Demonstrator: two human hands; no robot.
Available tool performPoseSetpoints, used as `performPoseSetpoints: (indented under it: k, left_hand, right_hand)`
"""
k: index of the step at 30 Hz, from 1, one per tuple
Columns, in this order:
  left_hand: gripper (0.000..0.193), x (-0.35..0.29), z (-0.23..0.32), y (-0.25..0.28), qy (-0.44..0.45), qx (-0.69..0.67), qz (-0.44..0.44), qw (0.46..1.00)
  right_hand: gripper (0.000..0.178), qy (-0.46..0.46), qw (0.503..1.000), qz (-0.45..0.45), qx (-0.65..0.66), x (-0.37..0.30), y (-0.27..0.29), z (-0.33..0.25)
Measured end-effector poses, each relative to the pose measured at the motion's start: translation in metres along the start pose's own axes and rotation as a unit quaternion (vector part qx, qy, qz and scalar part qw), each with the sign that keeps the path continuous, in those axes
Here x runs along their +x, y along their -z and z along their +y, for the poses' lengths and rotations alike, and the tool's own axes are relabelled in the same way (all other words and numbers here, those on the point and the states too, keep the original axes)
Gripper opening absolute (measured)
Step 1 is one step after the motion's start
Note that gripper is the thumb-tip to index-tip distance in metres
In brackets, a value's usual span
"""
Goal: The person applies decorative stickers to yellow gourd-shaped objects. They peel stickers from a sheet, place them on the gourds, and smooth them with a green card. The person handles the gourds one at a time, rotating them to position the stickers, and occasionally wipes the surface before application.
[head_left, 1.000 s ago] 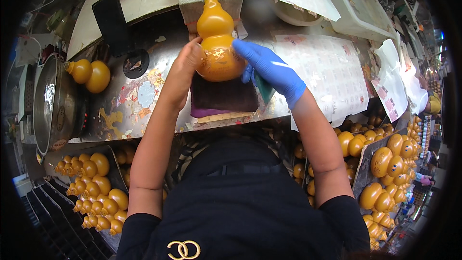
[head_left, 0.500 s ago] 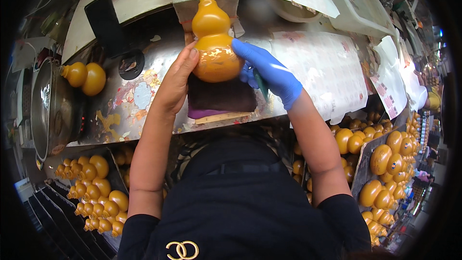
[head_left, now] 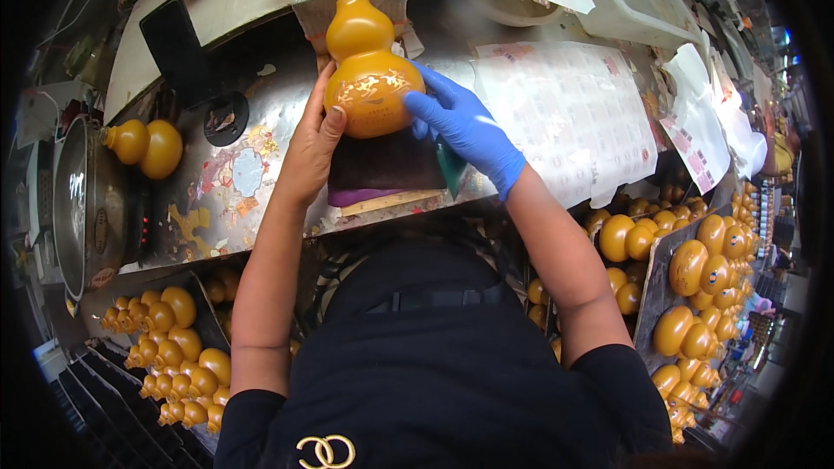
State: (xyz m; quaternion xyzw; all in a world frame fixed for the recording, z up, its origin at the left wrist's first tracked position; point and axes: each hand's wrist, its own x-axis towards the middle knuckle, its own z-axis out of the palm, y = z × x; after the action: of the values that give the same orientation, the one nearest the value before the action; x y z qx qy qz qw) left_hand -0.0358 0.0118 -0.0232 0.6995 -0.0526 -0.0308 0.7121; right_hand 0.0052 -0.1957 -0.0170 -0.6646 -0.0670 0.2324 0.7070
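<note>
An orange-yellow gourd-shaped bottle [head_left: 372, 91] lies over a dark pad [head_left: 387, 161], its neck toward the far side on a grey cloth-covered support [head_left: 313, 10]. Gold lettering shows on its wider bulb. My bare left hand [head_left: 314, 135] grips that bulb from the left, thumb on top. My right hand [head_left: 469, 128], in a blue glove, presses its thumb and fingers against the bulb's right side. A flat green tool [head_left: 450, 170] sticks out below the gloved palm; its upper part is hidden by the hand.
On the left are another gourd bottle [head_left: 146, 148], a round metal pan [head_left: 80, 200] and a black phone [head_left: 172, 45] on a stand. Printed sheets [head_left: 565, 113] cover the table's right. Gourd bottles crowd racks at lower left [head_left: 184, 365] and right [head_left: 691, 330].
The bottle has turned in my hands, so the gold lettering now faces up more plainly. My right thumb sits lower on the bulb. The whole view has shifted slightly.
</note>
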Motion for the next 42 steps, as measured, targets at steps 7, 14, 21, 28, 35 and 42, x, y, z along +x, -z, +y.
performPoseSetpoints:
  k: [7, 14, 21, 28, 35, 42]
  left_hand:
    - [0.065, 0.011, 0.015, 0.000, 0.079, -0.161, 0.032, 0.983]
    - [0.062, 0.017, 0.005, -0.008, 0.076, -0.152, 0.036, 0.985]
    - [0.063, 0.017, 0.006, -0.005, 0.094, -0.133, 0.055, 0.985]
    - [0.074, 0.013, 0.008, 0.011, 0.037, 0.019, -0.005, 0.999]
    - [0.076, 0.013, 0.011, 0.018, 0.043, 0.005, -0.044, 0.998]
    - [0.070, 0.013, 0.023, 0.017, 0.056, -0.030, -0.078, 0.995]
  right_hand:
    - [0.064, -0.132, 0.990, -0.044, -0.040, 0.006, 0.004, -0.033]
    - [0.063, -0.106, 0.990, -0.046, -0.084, 0.010, -0.002, -0.038]
    - [0.062, -0.152, 0.986, -0.028, -0.068, 0.010, -0.002, -0.040]
    - [0.054, -0.102, 0.889, 0.135, 0.425, -0.007, 0.008, -0.016]
    - [0.034, 0.461, 0.796, 0.251, -0.301, -0.041, -0.049, -0.017]
    - [0.033, 0.541, 0.707, 0.098, -0.445, -0.028, -0.069, 0.008]
